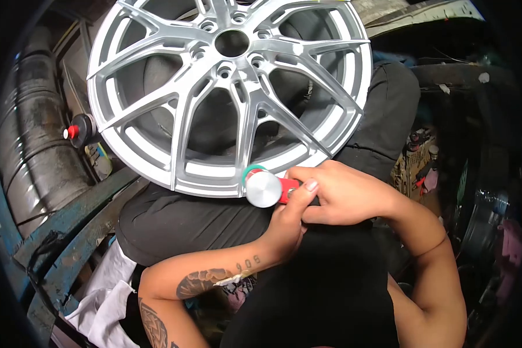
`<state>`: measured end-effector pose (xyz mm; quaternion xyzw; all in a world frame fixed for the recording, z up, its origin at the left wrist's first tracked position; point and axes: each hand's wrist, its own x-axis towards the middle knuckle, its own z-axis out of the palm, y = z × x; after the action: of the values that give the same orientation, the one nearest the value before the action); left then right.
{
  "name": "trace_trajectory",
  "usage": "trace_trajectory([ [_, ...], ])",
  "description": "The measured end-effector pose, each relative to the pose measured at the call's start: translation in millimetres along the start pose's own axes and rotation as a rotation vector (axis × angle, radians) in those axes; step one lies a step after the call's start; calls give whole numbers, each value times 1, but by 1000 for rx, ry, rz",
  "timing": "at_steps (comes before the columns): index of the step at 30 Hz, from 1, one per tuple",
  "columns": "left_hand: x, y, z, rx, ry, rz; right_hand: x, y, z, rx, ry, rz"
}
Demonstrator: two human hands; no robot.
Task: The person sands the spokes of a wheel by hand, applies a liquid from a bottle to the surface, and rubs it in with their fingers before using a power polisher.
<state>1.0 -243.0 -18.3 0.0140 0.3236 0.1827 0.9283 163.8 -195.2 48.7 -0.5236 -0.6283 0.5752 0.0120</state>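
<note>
Both my hands are wrapped round a small red handheld polisher (264, 188) with a round silver head and a green pad. My left hand (287, 229) grips it from below, its thumb along the red body. From the right, my right hand (345, 191) closes over the handle, fingers curled. A silver multi-spoke car wheel rim (182, 90) leans face up over my dark-trousered legs. The green pad is at the rim's lower edge, by the foot of a spoke; the silver head hides whether it touches.
At left lies a large dark drum (32, 139), with a red-capped black bottle (84, 130) beside it. A worn blue metal beam (69, 209) runs below, near a white cloth (101, 290). Assorted clutter (420, 168) lies low on the right.
</note>
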Motion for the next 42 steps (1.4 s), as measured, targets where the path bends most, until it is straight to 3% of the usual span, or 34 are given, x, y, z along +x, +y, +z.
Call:
trace_trajectory([
  [3,0,-2,-1,16,68,151,8,-6,-2,3,-48,14],
  [7,14,11,-2,85,50,196,12,-1,-3,39,97,25],
  [13,34,52,14,205,5,137,18,5,-11,156,306,40],
  [16,32,51,14,194,36,120,18,0,-14,171,269,88],
  [20,24,24,4,75,91,160,19,10,-5,70,181,-52],
  [25,2,5,-6,-86,16,125,14,0,2,38,-17,-37],
  [28,-5,7,-4,-167,-102,125,13,-3,2,-42,-13,-86],
  [32,17,19,-4,-93,-119,62,17,-21,-14,-6,23,115],
  [33,24,24,-1,-80,-118,148,21,-28,-18,14,39,190],
  [34,30,32,3,-57,-84,213,26,-6,-8,44,203,-16],
  [37,38,54,16,-147,-108,352,40,-12,-28,4,200,17],
  [40,42,76,16,-151,-166,400,58,-37,-44,210,144,4],
  [42,44,87,21,-183,-63,426,72,-45,-52,221,110,18],
])
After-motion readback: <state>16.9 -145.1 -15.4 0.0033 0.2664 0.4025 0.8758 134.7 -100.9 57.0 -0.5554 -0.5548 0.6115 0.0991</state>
